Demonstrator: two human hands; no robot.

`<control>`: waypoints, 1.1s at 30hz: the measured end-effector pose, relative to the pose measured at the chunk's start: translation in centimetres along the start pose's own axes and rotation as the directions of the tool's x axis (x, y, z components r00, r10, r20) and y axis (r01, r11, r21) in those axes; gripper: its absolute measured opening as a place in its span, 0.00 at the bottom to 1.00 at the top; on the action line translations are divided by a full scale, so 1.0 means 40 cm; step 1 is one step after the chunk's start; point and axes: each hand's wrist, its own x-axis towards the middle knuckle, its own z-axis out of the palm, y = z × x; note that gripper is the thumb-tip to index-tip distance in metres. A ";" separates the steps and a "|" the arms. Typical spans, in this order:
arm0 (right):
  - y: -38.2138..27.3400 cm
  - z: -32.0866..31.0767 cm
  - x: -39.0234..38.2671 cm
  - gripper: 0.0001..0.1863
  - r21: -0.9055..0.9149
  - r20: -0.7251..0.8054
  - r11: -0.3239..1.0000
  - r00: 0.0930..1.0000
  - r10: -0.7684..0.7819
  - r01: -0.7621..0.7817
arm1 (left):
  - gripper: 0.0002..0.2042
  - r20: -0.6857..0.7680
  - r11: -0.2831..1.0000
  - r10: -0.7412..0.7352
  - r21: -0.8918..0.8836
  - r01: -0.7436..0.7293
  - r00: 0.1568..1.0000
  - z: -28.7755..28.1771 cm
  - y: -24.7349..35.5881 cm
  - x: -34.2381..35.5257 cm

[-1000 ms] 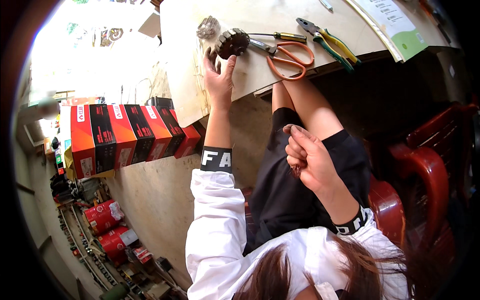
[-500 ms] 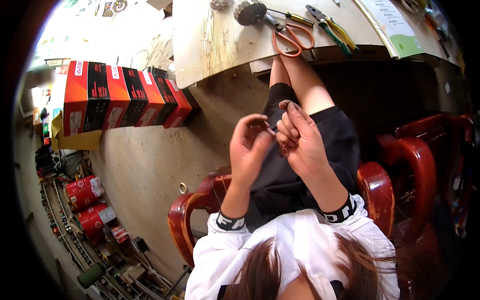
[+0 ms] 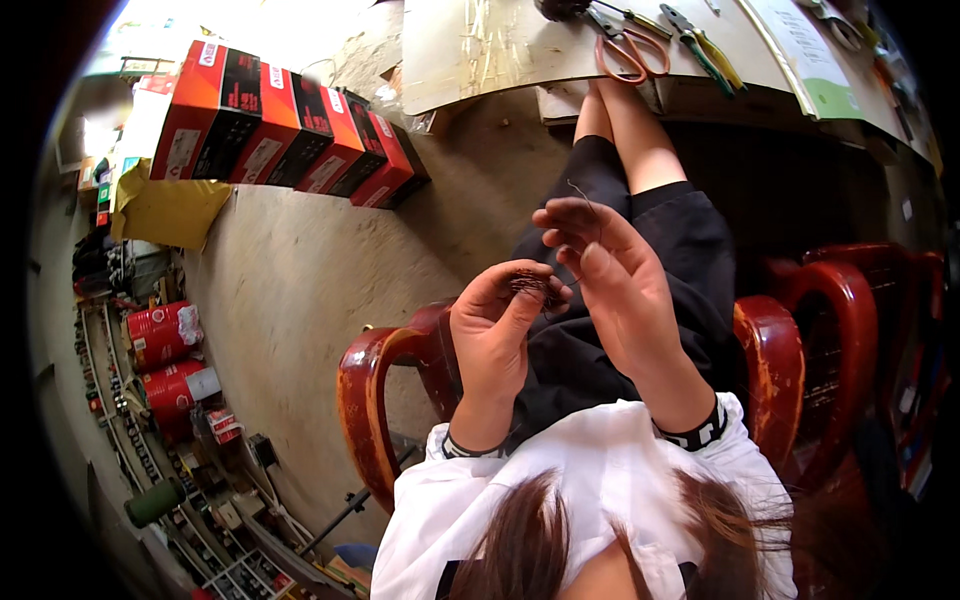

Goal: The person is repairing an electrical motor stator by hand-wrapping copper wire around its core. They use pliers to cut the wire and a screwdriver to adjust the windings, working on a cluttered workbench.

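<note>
Thumb and fingers of the left hand (image 3: 490,330) pinch a small bundle of thin brown wire (image 3: 530,285) near the middle of the frame, probably to keep its turns bunched. Just right of it, the right hand (image 3: 620,285) has fingers loosely spread, thumb apart; a fine strand (image 3: 588,199) rises beside them, but whether they grip it I cannot tell. Farther out, toward the upper right, orange-handled scissors (image 3: 622,37) and pliers (image 3: 693,38) lie on the worktop (image 3: 545,55), handles toward the person, seemingly for easy reach.
</note>
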 end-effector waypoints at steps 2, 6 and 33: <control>0.014 -0.007 -0.020 0.21 -0.099 0.070 0.995 0.997 -0.023 0.030 | 0.09 -0.028 0.996 0.046 -0.077 -0.048 0.999 -0.002 0.004 -0.013; 0.029 -0.008 -0.047 0.27 -0.456 0.163 0.873 0.981 -0.106 0.170 | 0.08 -0.028 0.964 0.060 -0.259 -0.065 0.998 -0.010 0.004 -0.024; -0.036 -0.010 -0.033 0.09 -0.276 0.146 0.908 0.920 0.363 -0.314 | 0.10 0.370 0.928 -0.072 -0.316 0.198 0.926 -0.075 0.032 0.000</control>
